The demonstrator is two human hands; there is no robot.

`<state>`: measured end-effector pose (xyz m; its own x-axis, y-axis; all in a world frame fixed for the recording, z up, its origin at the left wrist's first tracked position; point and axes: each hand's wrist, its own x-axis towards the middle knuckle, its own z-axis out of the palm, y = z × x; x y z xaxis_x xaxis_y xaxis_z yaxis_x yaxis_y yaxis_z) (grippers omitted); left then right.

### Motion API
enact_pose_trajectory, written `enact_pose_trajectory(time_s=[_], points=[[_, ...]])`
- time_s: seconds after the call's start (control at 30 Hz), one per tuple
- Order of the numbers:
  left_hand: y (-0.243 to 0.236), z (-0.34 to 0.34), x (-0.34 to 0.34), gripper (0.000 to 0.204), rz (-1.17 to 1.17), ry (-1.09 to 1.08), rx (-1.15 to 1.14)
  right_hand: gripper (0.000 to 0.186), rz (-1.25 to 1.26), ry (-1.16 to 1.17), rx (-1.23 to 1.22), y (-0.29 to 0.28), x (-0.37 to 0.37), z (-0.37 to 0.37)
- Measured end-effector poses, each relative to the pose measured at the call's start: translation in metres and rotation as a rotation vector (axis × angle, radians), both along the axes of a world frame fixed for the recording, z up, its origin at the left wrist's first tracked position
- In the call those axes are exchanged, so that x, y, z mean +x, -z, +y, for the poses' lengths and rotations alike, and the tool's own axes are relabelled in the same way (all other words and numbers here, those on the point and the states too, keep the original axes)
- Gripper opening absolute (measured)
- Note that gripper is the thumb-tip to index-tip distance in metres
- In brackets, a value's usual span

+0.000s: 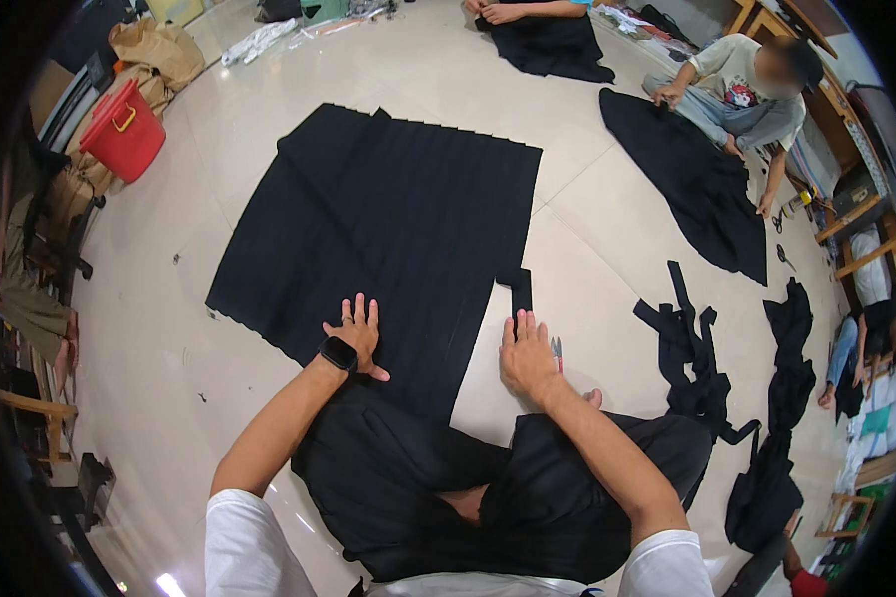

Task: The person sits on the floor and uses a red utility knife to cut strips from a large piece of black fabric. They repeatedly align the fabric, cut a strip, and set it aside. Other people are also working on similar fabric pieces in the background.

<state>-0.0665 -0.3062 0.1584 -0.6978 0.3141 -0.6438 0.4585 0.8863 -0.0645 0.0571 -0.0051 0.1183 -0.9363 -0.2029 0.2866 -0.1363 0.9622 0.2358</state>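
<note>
A large pleated black cloth point(408, 199) lies spread on the floor in front of my crossed legs, its far left corner folded over. My left hand point(356, 338), with a dark watch on its wrist, presses flat on the cloth's near part, fingers spread. Just right of the cloth, my right hand point(530, 360) lies flat, fingers stretched, its fingertips at the near end of a bent black fabric strip point(522, 289). The strip's far end meets the cloth's right edge. A small cutting tool with a red part point(558, 355) lies beside my right hand, partly hidden.
Loose black strips point(702, 368) and a long bunched black cloth point(788, 348) lie to my right. A seated person point(767, 95) handles a black piece point(682, 184) at far right, near scissors point(785, 258). Another person's arms point(533, 10) show at the top. A red bucket point(134, 134) stands far left.
</note>
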Motion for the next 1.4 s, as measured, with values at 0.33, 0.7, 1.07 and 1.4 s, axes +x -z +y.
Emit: enact_pose_trajectory(time_s=[0.33,0.7,1.07,1.4], points=[[0.027,0.104,-0.033,0.064,0.287,0.085,0.632,0.042,-0.768,0.568,-0.345,-0.057,0.025,0.051],[0.08,0.159,-0.048,0.063,0.385,0.058,0.924,0.025,-0.452,0.408,-0.742,-0.041,-0.041,0.041],[0.085,0.166,-0.065,0.061,0.219,0.022,1.024,0.016,-0.204,0.432,-0.992,0.013,-0.126,0.008],[0.079,0.16,-0.075,0.061,0.085,0.033,1.044,0.011,-0.212,0.259,-0.782,0.011,-0.129,0.012]])
